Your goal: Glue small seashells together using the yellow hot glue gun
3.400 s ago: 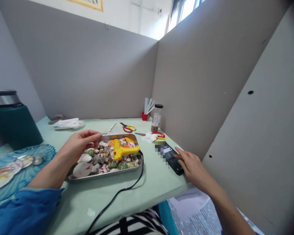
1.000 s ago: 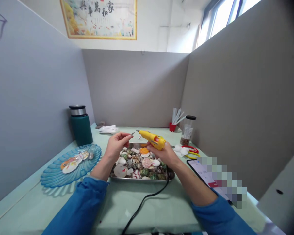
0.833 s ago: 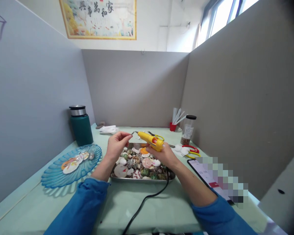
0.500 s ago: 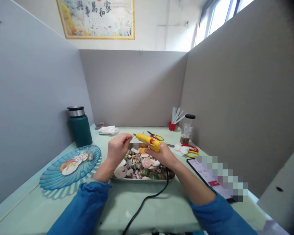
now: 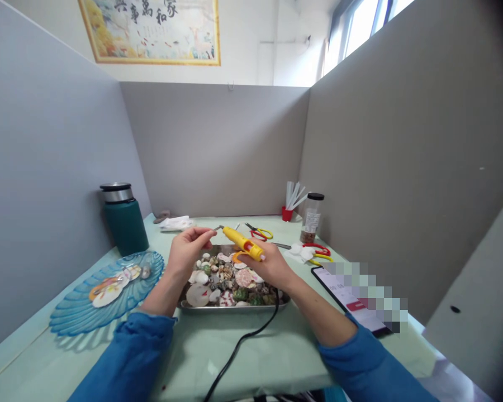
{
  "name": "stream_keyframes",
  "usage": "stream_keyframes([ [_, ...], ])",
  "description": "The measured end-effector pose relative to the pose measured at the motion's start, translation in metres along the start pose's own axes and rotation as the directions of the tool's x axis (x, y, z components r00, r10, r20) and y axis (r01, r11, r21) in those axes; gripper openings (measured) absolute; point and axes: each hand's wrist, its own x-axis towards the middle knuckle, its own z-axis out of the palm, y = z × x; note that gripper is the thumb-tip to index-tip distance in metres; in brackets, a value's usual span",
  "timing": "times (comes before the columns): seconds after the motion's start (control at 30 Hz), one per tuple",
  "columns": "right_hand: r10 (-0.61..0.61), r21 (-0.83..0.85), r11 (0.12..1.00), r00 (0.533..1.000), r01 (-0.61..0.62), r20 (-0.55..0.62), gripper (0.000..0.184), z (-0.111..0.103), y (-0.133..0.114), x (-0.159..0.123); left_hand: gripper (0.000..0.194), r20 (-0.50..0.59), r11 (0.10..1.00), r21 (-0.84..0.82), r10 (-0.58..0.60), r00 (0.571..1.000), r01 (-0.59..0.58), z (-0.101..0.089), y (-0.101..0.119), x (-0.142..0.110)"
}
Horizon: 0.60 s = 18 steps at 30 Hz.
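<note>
My right hand (image 5: pixel 266 261) is wrapped round a yellow glue gun (image 5: pixel 243 243), whose dark nozzle points up and to the left. A black cord runs from it down to the table's front edge. At the nozzle, my left hand (image 5: pixel 188 248) pinches a small, thin greyish piece (image 5: pixel 218 228) between thumb and finger. It is too small to name, and I cannot tell whether the nozzle touches it. Below both hands lies a metal tray (image 5: pixel 235 309) full of shells (image 5: pixel 199 295) and small snail shells, partly covered by my right hand.
At the left, a blue scalloped glass dish (image 5: pixel 75 312) holds several shells, with a green bottle (image 5: pixel 126 226) behind. Two pairs of scissors (image 5: pixel 262 232), a red cup (image 5: pixel 287 214) of glue sticks, a jar (image 5: pixel 312 219) and a phone (image 5: pixel 352 301) stand or lie at the right. Grey partitions enclose the table.
My left hand has turned, showing more of its fingers and the pinched piece near the nozzle. The glue gun tilts slightly more steeply. The whole view has shifted a little.
</note>
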Motion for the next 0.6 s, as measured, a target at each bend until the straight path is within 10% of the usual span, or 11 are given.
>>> stream_keyframes([
  [0.2,-0.199,-0.235,0.951,0.979,0.202,0.037,0.024,0.003,0.005,-0.003,0.030,0.099,0.952,-0.238,-0.175,0.980,0.194,-0.003,0.000,0.002],
  [0.6,-0.211,-0.435,0.869,0.972,0.234,0.101,0.034,0.004,0.012,-0.003,0.027,0.080,0.934,-0.251,-0.240,0.968,0.252,-0.005,-0.005,0.005],
])
